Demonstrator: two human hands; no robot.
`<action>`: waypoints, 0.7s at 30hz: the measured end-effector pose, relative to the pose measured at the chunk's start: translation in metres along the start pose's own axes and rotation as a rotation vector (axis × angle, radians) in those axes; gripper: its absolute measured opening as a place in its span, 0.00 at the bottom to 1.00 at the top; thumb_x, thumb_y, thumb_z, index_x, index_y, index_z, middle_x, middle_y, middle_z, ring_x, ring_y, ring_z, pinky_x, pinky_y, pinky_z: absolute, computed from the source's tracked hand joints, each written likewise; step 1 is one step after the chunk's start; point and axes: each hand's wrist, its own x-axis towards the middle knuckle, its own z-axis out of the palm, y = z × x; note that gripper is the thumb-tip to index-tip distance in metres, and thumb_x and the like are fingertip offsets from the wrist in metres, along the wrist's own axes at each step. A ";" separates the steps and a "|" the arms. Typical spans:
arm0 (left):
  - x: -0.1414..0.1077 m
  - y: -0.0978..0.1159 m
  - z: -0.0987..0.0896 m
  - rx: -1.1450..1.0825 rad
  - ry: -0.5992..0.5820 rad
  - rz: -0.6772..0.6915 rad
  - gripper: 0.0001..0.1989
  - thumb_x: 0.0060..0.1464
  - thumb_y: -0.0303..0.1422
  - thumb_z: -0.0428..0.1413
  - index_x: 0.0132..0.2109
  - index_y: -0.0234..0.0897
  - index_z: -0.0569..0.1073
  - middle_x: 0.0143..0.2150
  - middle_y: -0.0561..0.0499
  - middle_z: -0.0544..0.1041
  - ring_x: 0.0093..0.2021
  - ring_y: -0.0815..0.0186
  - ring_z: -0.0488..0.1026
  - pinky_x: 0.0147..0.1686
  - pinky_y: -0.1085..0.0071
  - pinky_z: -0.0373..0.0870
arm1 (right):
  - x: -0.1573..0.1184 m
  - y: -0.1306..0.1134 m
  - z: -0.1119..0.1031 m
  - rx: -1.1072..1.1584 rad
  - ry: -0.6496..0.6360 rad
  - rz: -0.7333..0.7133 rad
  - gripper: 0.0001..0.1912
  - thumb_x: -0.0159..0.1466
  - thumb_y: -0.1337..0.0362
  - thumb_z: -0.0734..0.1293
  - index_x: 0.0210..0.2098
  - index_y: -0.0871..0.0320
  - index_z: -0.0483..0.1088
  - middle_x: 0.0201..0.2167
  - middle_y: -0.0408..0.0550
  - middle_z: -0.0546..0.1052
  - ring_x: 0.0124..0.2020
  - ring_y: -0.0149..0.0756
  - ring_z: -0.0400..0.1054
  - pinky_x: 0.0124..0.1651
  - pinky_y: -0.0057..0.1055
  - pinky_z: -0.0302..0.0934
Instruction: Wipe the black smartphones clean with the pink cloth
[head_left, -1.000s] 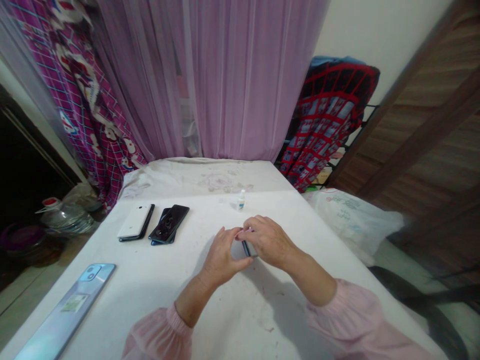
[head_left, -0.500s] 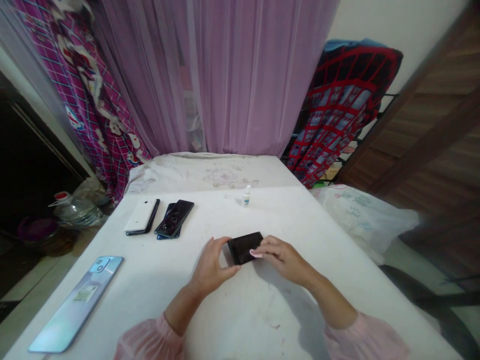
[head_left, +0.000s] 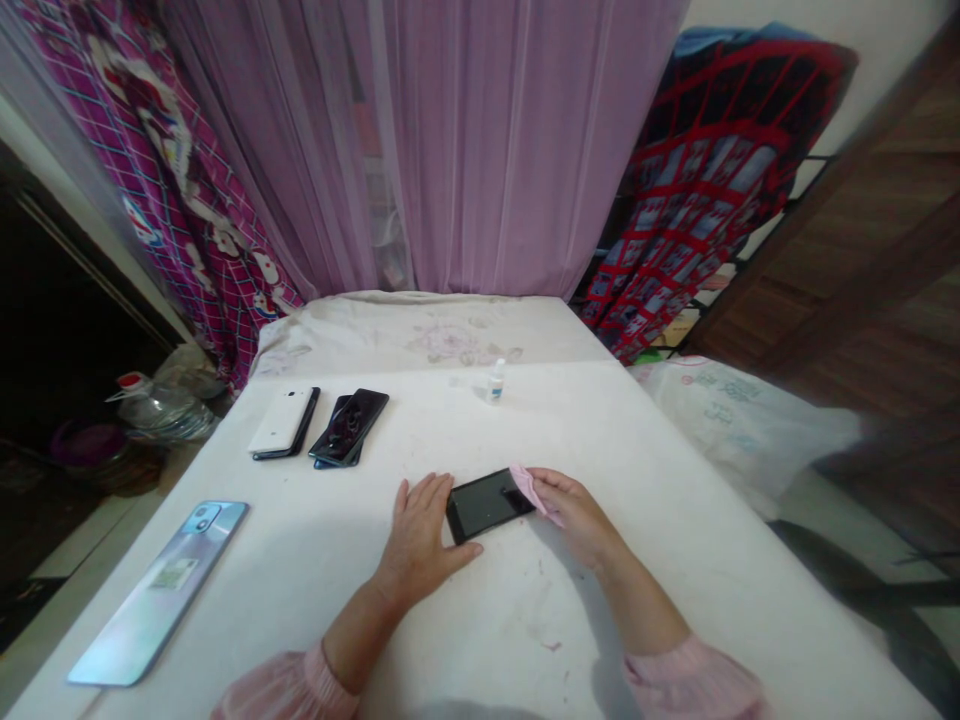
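Note:
A black smartphone (head_left: 487,503) lies screen up on the white-covered table between my hands. My left hand (head_left: 420,540) braces its left end, with the index finger at the far corner and the thumb along the near edge. Pinched in my right hand (head_left: 574,510) is a folded pink cloth (head_left: 531,490), which touches the phone's right end. Part of that end is hidden by the cloth and fingers. Beyond the phone stands a small white bottle (head_left: 496,384) with a blue-marked label.
Two dark phones (head_left: 351,428) are stacked at the left, beside a white phone (head_left: 283,422) on top of a dark one. A large pale blue phone (head_left: 161,595) lies near the table's left edge. A plastic water jug (head_left: 161,408) stands on the floor.
My right hand has moved the pink cloth to the phone's right end, and more of the cloth shows. My left hand's fingers have flattened out somewhat. The view has shifted slightly.

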 end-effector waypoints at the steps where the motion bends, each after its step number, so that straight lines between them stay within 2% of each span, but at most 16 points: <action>1: 0.001 0.003 0.001 0.003 0.001 -0.014 0.40 0.45 0.46 0.63 0.62 0.37 0.61 0.61 0.37 0.67 0.63 0.45 0.61 0.63 0.40 0.45 | 0.001 0.000 0.000 -0.017 0.001 -0.014 0.24 0.48 0.46 0.71 0.37 0.57 0.76 0.29 0.46 0.78 0.26 0.33 0.67 0.29 0.27 0.59; 4: 0.004 0.009 0.001 0.011 0.045 -0.029 0.36 0.44 0.45 0.64 0.59 0.38 0.64 0.56 0.39 0.71 0.59 0.47 0.65 0.62 0.41 0.46 | 0.004 0.003 0.002 -0.157 0.048 -0.153 0.22 0.54 0.46 0.66 0.36 0.58 0.75 0.27 0.46 0.76 0.27 0.35 0.67 0.30 0.29 0.60; 8: 0.005 0.008 -0.001 -0.003 0.094 -0.002 0.29 0.44 0.40 0.63 0.54 0.40 0.68 0.52 0.43 0.72 0.56 0.49 0.67 0.62 0.42 0.48 | 0.004 0.009 0.006 -0.523 0.202 -0.573 0.17 0.64 0.55 0.59 0.42 0.56 0.75 0.37 0.49 0.77 0.38 0.39 0.69 0.42 0.34 0.63; 11: 0.005 0.003 -0.001 -0.008 0.048 0.023 0.30 0.44 0.39 0.63 0.55 0.41 0.68 0.56 0.42 0.71 0.59 0.47 0.64 0.62 0.42 0.47 | 0.002 0.012 0.011 -0.810 0.222 -0.803 0.16 0.66 0.64 0.58 0.46 0.52 0.74 0.39 0.49 0.76 0.41 0.38 0.68 0.44 0.34 0.62; 15: 0.005 -0.001 -0.001 0.017 -0.011 0.033 0.30 0.44 0.38 0.63 0.56 0.40 0.68 0.62 0.39 0.66 0.64 0.44 0.57 0.62 0.40 0.44 | -0.002 0.013 0.020 -1.067 0.235 -0.846 0.13 0.66 0.67 0.60 0.43 0.53 0.76 0.34 0.49 0.74 0.36 0.37 0.65 0.39 0.32 0.60; 21: 0.005 -0.003 0.003 0.052 -0.006 0.029 0.35 0.44 0.44 0.64 0.58 0.40 0.66 0.63 0.38 0.65 0.65 0.45 0.56 0.62 0.41 0.44 | -0.008 0.016 0.046 -1.162 0.168 -0.879 0.12 0.66 0.68 0.61 0.44 0.54 0.75 0.33 0.49 0.73 0.34 0.37 0.63 0.35 0.31 0.56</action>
